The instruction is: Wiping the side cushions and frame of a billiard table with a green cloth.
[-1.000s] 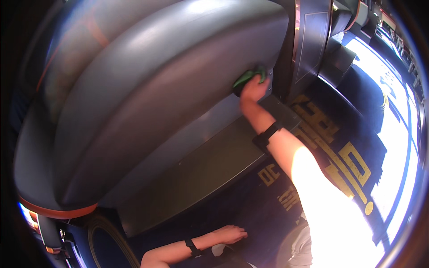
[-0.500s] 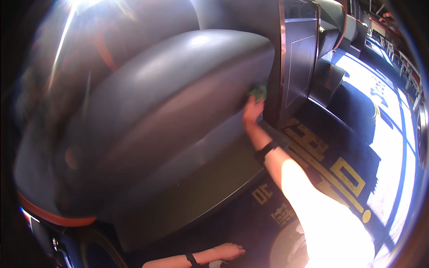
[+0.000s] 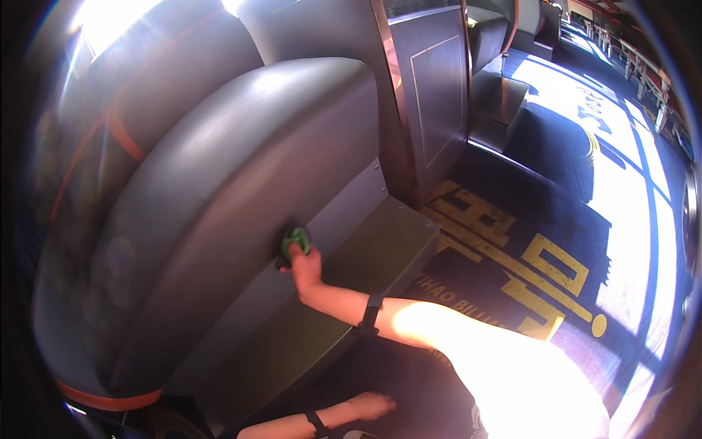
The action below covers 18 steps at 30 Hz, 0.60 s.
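A bunched green cloth [image 3: 296, 243] is pinched in my right hand [image 3: 306, 265], pressed against the front face of a curved grey padded seat [image 3: 234, 168]. It touches low on that face, just above the seat's flat base panel [image 3: 342, 203]. My right arm reaches in from the lower right with a black band at the wrist. My left hand [image 3: 371, 404] hangs near the lower edge, apart from the seat and holding nothing, its fingers loosely stretched and slightly blurred.
A dark step [image 3: 365, 252] runs along the seat's base. Beyond the seat end stands a dark panel with copper-coloured edging [image 3: 439, 102]. Dark carpet with yellow lettering [image 3: 541, 274] lies at right, partly sunlit. More seats [image 3: 486, 36] and a railing [image 3: 625, 55] stand farther back.
My right hand has carried the green cloth leftward and nearer along the seat's front face, away from the seat's far end. The view has shifted too. My left hand stays low.
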Available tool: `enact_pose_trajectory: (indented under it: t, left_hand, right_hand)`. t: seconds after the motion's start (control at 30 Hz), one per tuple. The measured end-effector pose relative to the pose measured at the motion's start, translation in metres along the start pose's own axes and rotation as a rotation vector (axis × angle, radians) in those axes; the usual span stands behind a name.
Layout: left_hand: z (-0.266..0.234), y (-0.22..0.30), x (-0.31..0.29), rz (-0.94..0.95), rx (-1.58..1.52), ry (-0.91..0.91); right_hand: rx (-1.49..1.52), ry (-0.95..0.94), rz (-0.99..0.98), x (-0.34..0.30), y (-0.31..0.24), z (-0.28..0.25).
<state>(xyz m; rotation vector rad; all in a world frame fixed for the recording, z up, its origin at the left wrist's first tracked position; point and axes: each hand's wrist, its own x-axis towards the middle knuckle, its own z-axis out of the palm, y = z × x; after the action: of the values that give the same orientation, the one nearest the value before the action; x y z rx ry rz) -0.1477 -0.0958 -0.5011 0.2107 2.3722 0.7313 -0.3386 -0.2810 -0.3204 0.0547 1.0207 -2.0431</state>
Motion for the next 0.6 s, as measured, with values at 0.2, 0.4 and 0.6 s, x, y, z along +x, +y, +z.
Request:
enact_pose_trajectory:
  t: [0.2,0.4,0.6]
  left_hand:
    - [0.005,-0.004,-0.011,-0.047,0.004,-0.052]
    - [0.021,-0.025,-0.026,-0.117,-0.031,0.015]
    - [0.047,-0.030,-0.036,-0.213,-0.042,-0.011]
  right_hand:
    - [0.024,0.049,-0.665,0.048,-0.088,-0.016]
    - [-0.405,0.429,-1.237,0.137,-0.162,-0.031]
    - [-0.452,0.275,-1.298,0.147,-0.155,-0.025]
